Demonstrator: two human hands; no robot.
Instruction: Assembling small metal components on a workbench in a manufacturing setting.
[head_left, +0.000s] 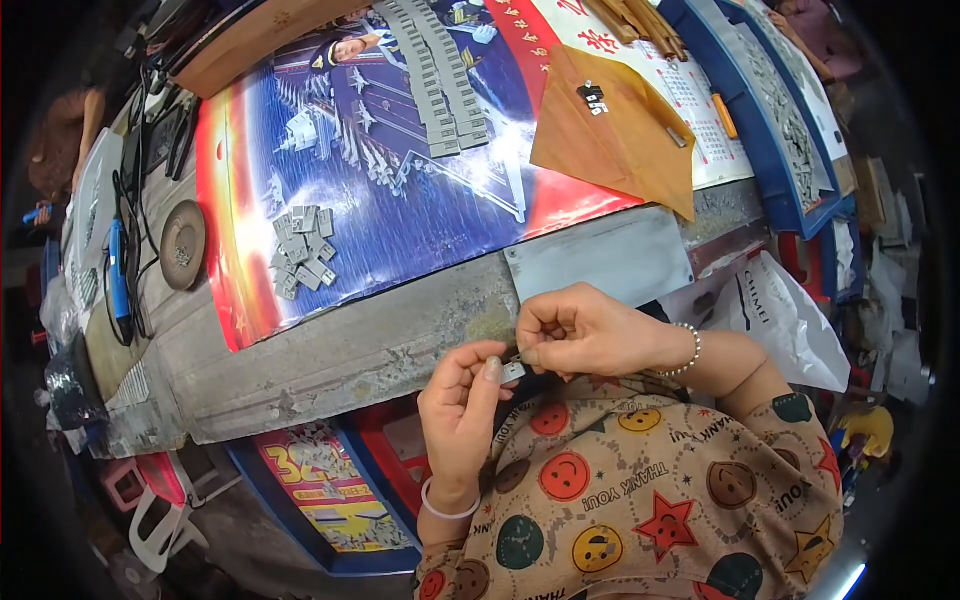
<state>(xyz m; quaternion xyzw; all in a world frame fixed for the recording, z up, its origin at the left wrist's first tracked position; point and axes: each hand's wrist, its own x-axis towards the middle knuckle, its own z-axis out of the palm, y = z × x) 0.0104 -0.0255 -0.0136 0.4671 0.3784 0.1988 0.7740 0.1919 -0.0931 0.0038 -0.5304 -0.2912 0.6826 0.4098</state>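
Close to my body at the bench's front edge, my left hand (460,410) pinches a small grey metal piece (513,372) between thumb and fingers. My right hand (590,335) meets it there, thumb and forefinger pressed together at the piece's upper edge; whatever they pinch is too small to make out. A loose pile of similar grey pieces (302,245) lies on the poster (390,240), left of my hands. Farther back, two long rows of grey pieces (435,80) lie side by side. Small black parts (592,97) rest on a sheet of brown paper (620,140).
A pale metal plate (600,262) lies just beyond my right hand. At left are a round brown dish (183,245) and a blue-handled tool (119,270) with cables. A blue tray of parts (735,85) stands at right; another blue tray (320,490) sits below the bench.
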